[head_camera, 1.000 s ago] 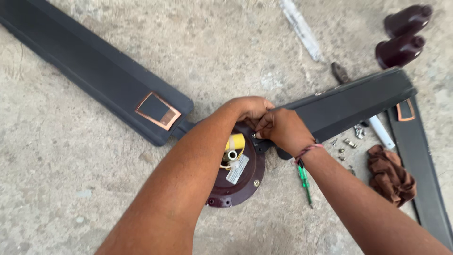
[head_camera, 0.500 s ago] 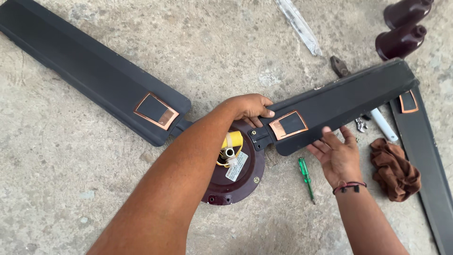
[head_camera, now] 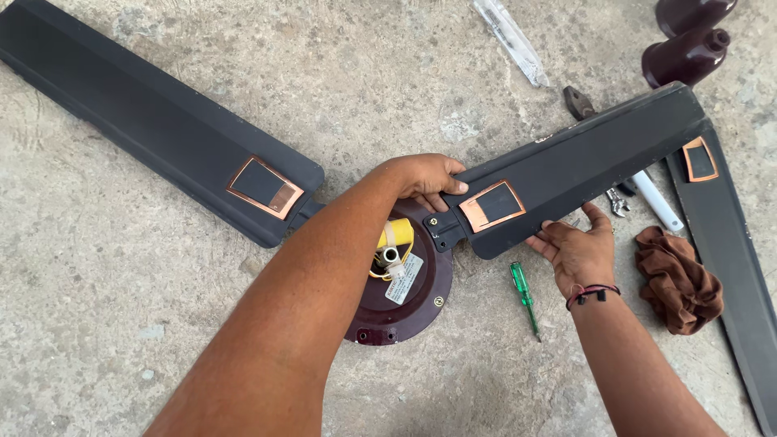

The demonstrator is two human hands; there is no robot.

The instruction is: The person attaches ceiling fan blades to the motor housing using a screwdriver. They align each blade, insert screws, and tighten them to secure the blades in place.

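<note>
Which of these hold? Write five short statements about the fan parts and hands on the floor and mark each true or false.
1. The left hand rests at the root of the right blade, over the motor. True.
2. The right hand holds the screwdriver. False: the screwdriver lies on the floor beside that hand, which touches the blade's lower edge.
3. A brown cloth lies right of the right hand. True.
4. All three blades meet the motor. False: the third blade lies apart at the right edge.
5. The left blade lies across the motor's top. False: it reaches the motor only at its inner end.
</note>
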